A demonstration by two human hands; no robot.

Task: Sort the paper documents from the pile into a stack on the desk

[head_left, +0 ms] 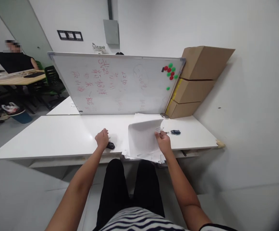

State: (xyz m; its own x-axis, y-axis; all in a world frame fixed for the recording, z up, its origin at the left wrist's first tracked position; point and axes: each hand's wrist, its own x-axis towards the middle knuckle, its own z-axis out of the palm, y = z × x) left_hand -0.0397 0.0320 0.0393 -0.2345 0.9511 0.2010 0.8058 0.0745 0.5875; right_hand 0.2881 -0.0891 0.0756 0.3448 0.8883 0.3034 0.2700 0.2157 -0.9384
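My left hand point(102, 138) hovers over the white desk with its fingers curled closed; anything inside it is hidden. Just right of it lies a small black rounded object point(110, 145), its kind unclear. My right hand point(163, 142) pinches the right edge of a sheet of paper point(144, 136), which bends upward along its sides. Around my thumb and fingertips a thin looped outline shows, too small to name. More loose papers point(157, 157) lie beneath the sheet and stick out over the desk's front edge. A small dark packet-like item point(175, 132) rests right of my right hand.
A whiteboard point(129, 85) with red writing and round magnets stands along the desk's point(64, 134) back. Stacked cardboard boxes point(197, 64) stand at the right by the wall. A silvery round object point(164, 115) lies near the board's corner. Another person point(34, 63) sits far left behind a monitor.
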